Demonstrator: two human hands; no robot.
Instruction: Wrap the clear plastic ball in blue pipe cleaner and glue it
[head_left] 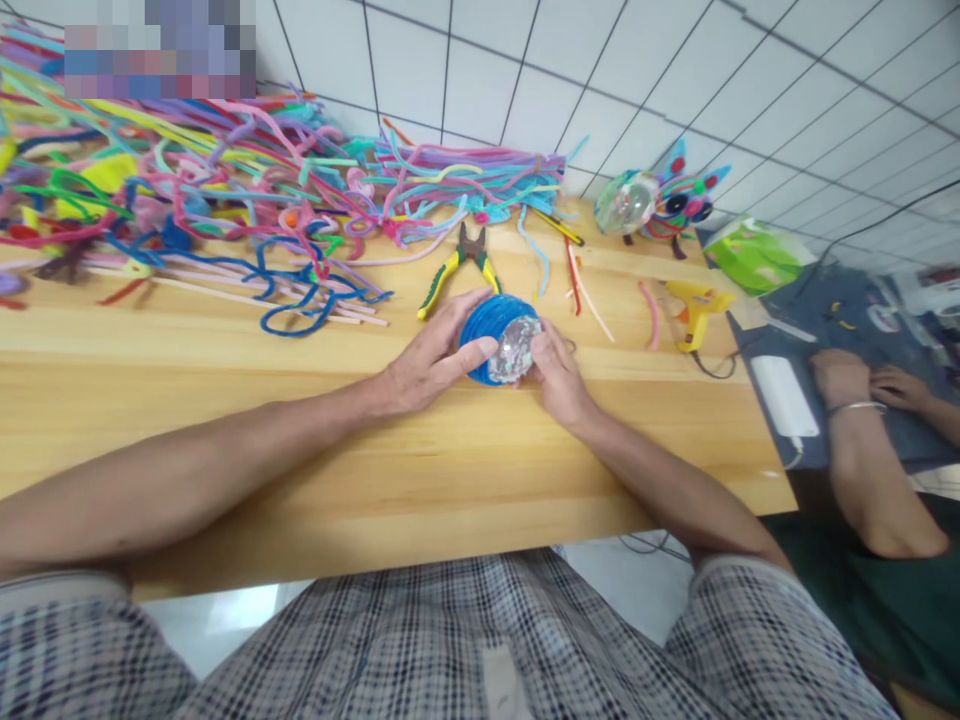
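Between my two hands is a clear ball [514,350] partly wrapped in blue pipe cleaner [491,318]. My left hand [439,360] is closed round the blue side, its thumb lying across the front. On the clear side, my right hand [559,375] grips with its fingers and thumb; some fingertips are hidden behind the ball. Just beyond the ball lie pliers [466,262] with yellow and green handles, jaws pointing away from me. The wooden table [315,410] runs underneath.
Tangled pipe cleaners [187,190] and a bundle [472,180] line the back. A decorated figure with a clear ball [626,203] stands back right. A yellow glue gun [697,310] and its cord lie right. A co-worker's hand [840,375] rests beside a white box [784,395].
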